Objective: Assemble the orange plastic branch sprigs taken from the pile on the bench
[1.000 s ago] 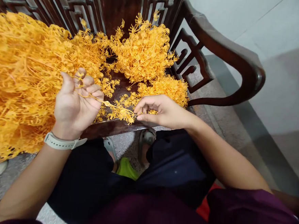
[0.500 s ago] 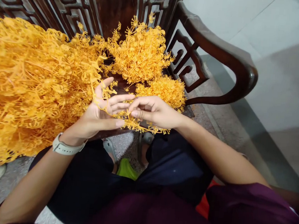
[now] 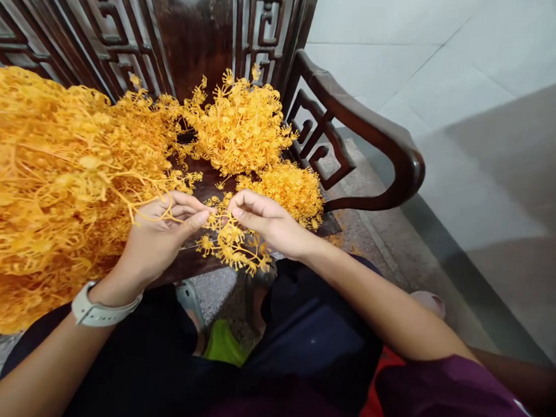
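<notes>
At the fingers (image 3: 194, 222), yellow sprigs (image 3: 232, 236) (branching).

On our left, a big orange-yellow heap of thin, plastic-looking sprays (image 3: 59, 206) lies on the dark, carved wooden bench (image 3: 188, 56). Right of it, near the backrest, we have a rounded orange-yellow bunch (image 3: 243, 126); before that and to its right, beside the curved dark wooden armrest (image 3: 383, 133), sits a smaller orange-yellow bunch (image 3: 291, 190). Nearest us, a branching orange-yellow sprig (image 3: 231, 234) is between our bare left hand (image 3: 159, 235) and bare right hand (image 3: 270, 224).
</notes>
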